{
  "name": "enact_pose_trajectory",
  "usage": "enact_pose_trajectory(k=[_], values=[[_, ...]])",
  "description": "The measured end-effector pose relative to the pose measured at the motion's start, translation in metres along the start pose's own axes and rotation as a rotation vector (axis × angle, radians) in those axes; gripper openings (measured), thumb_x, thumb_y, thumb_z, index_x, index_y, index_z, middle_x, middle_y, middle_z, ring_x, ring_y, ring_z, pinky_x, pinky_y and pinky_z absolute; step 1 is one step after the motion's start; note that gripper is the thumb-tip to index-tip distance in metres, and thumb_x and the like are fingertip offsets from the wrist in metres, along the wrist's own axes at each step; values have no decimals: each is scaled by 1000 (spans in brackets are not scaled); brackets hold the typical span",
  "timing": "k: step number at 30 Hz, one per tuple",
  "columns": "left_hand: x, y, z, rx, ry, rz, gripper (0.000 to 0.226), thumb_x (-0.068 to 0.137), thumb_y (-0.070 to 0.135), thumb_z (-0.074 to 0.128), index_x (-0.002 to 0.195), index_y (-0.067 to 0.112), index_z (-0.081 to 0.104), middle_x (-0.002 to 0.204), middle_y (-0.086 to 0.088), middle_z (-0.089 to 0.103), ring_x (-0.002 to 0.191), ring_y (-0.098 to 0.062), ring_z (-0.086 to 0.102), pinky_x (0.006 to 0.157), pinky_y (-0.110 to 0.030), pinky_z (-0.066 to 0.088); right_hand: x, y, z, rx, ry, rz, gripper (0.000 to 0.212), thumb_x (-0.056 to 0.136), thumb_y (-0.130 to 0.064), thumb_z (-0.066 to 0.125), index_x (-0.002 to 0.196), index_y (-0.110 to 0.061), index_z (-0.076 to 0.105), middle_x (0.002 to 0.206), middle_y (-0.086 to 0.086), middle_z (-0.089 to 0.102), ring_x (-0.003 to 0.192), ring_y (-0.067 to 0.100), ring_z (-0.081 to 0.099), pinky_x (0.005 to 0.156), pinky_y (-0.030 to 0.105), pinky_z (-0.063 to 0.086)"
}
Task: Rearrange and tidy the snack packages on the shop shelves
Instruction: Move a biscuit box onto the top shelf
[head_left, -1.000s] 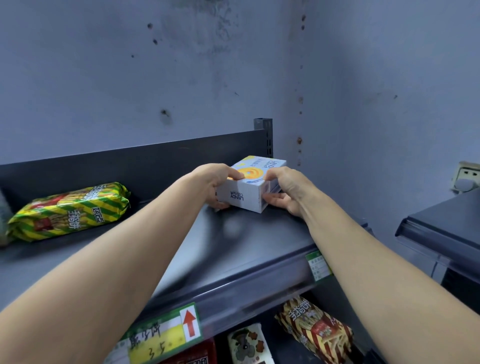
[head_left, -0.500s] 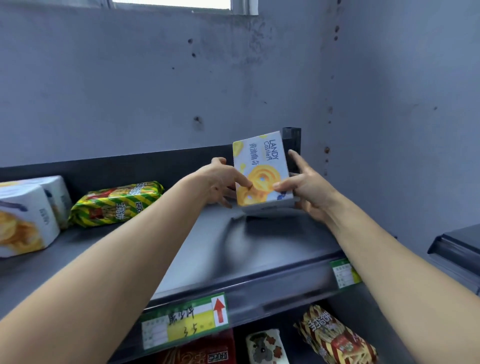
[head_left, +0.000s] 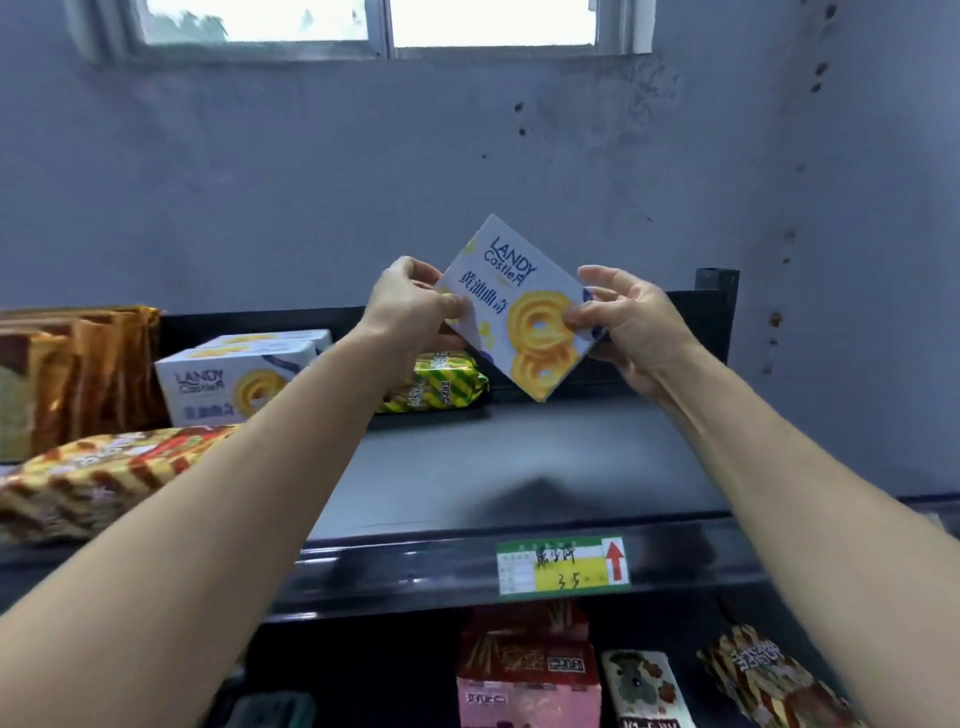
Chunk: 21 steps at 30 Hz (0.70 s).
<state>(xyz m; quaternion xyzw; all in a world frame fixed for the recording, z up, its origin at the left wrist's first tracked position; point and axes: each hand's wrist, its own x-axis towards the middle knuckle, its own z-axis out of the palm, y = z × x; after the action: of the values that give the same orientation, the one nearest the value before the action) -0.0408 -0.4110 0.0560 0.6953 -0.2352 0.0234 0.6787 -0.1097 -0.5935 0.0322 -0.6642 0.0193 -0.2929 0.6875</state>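
**A:** Where is the box (head_left: 519, 312)?

**B:** In the air above the shelf (head_left: 519, 467), tipped onto one corner with its printed face toward the camera. It touches nothing but the hands.

**A:** How is it held?

**B:** The left hand (head_left: 410, 306) pinches its left edge, with the thumb in front and the fingers (head_left: 415, 270) curled behind. The right hand (head_left: 634, 322) pinches the right edge between thumb and forefinger, and its other fingers are loosely spread.

**A:** How far along is the tidying?

**B:** Partway, I'd judge. Two matching boxes (head_left: 228, 384) sit together at the back left, just beside a row of brown bags (head_left: 78, 364). That corner looks sorted.

**A:** And what's left?

**B:** This box has no place yet, and it likely belongs with the matching boxes. A green pack (head_left: 441, 384) lies on its side at the back, partly hidden by the left arm. A striped bag (head_left: 93, 473) lies flat near the front left edge. Both look unsorted. The lower packs (head_left: 530, 670) show only in part, so I cannot tell their order.
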Motion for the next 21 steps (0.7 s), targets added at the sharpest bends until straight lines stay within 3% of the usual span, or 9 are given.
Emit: enact_pose_trajectory(k=[3, 5, 7, 9, 12, 15, 21], values=[[-12, 9, -50, 24, 65, 16, 23, 87, -4, 60, 103, 7, 48, 97, -8, 60, 71, -15, 65, 44, -20, 52, -5, -2, 54, 56, 17, -71, 75, 71, -3, 74, 137, -10, 40, 132, 5, 44, 108, 18, 56, 85, 31, 53], [-22, 8, -83, 48, 110, -1, 20, 85, -5, 61, 95, 9, 49, 92, -7, 62, 70, -14, 64, 46, -22, 54, -11, -1, 89, 57, 13, -89, 78, 74, -4, 75, 140, -9, 35, 127, 5, 40, 102, 13, 53, 71, 17, 51], [-31, 4, -115, 96, 166, -21, 20, 84, -5, 62, 87, 10, 49, 87, -6, 63, 69, -16, 65, 54, -26, 58, -18, 1, 120, 70, -21, -84, 79, 74, -5, 76, 141, -8, 33, 121, 6, 44, 91, 9, 55, 58, 12, 50], [-38, -2, -145, 163, 214, -46, 21, 83, -3, 65, 83, 11, 50, 91, -10, 65, 75, -22, 66, 65, -32, 59, -24, 3, 149, 64, -62, -72, 84, 73, -4, 77, 142, -9, 31, 119, 5, 45, 91, 11, 57, 61, 16, 53], [-46, -7, -186, 271, 273, -84, 18, 82, 5, 69, 79, 13, 53, 105, -17, 67, 99, -34, 65, 86, -48, 55, -28, 9, 188, 9, -92, -94, 90, 71, -6, 79, 145, -13, 29, 119, 4, 44, 110, 22, 55, 84, 36, 56], [-49, -11, -217, 298, 308, -111, 19, 78, 3, 72, 80, 12, 55, 105, -17, 67, 100, -36, 65, 87, -52, 53, -31, 11, 224, -57, -141, -141, 90, 71, -3, 79, 145, -13, 29, 121, 3, 43, 111, 18, 48, 97, 39, 49], [-42, -29, -263, 351, 321, -117, 22, 76, 0, 73, 81, 13, 56, 105, -15, 67, 100, -31, 64, 88, -46, 54, -36, 29, 271, -86, -190, -154, 91, 66, -3, 81, 143, -13, 33, 141, 10, 42, 128, 26, 45, 102, 46, 46]])
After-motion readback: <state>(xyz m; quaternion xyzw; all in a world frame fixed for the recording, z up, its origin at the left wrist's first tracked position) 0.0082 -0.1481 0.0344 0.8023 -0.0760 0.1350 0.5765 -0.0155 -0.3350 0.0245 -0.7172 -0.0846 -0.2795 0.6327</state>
